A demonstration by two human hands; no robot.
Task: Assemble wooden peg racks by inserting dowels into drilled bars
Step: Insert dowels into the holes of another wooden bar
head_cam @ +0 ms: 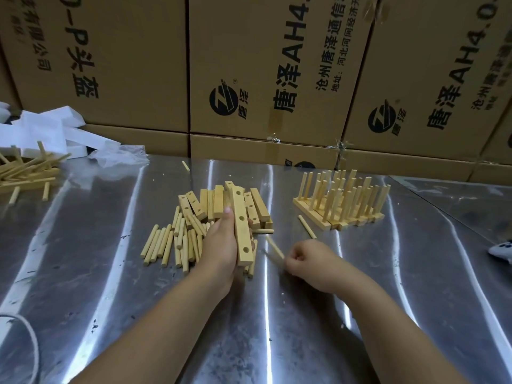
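My left hand [220, 245] grips a drilled wooden bar [242, 225] lengthwise, with its three empty holes facing up. Behind it lies a heap of more drilled bars [213, 200], and loose dowels [169, 242] are spread on the table to the left of my hand. My right hand [307, 261] is closed around dowels [274, 249], whose ends stick out to the left, blurred. Several finished peg racks [343, 200] stand in a row at the right, pegs pointing up.
The metal table [110, 273] carries another pile of wooden sticks [25, 173] and white packing foam [47, 131] at the far left. Cardboard boxes [271, 79] wall off the back. A single dowel [307, 226] lies in front of the racks. A white object [501, 252] shows at the right edge.
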